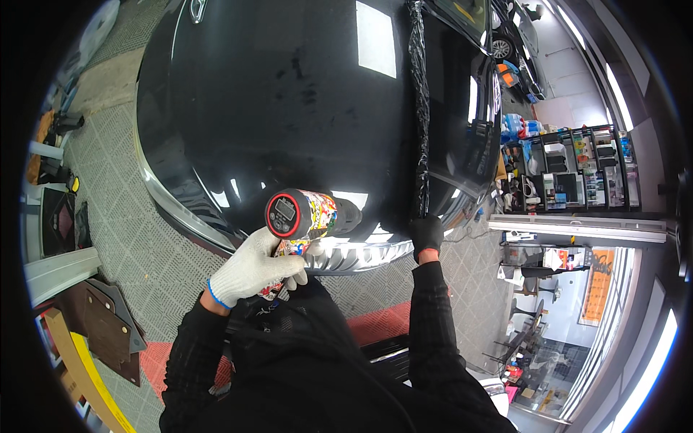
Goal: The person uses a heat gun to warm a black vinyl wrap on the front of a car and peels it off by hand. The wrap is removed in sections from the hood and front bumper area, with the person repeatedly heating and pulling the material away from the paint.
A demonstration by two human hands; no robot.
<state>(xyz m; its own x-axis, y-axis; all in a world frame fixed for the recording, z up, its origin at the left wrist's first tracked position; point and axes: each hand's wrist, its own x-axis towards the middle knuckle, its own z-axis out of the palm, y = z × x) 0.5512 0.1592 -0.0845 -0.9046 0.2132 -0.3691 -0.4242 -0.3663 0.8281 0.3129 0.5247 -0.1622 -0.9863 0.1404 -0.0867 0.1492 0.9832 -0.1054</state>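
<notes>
My left hand [256,268], in a white knit glove with a blue cuff, is closed round the grip of a heat gun [317,215]. The heat gun has a bright patterned wrap, a red ring and a small display at its back; its dark nozzle points right over the edge of a black car hood [289,123]. My right hand [426,235], in a black glove, is closed at the near end of a bunched strip of glossy black film [418,108]. That strip runs away from me along the hood's windshield side. Smudges show on the hood's dark surface.
Grey grid tiles [115,166] cover the floor, with red tiles [379,322] near me. Brown mats [97,314] lean at the left. A stocked shelf unit [570,169] stands right, with another car [509,43] at the far right.
</notes>
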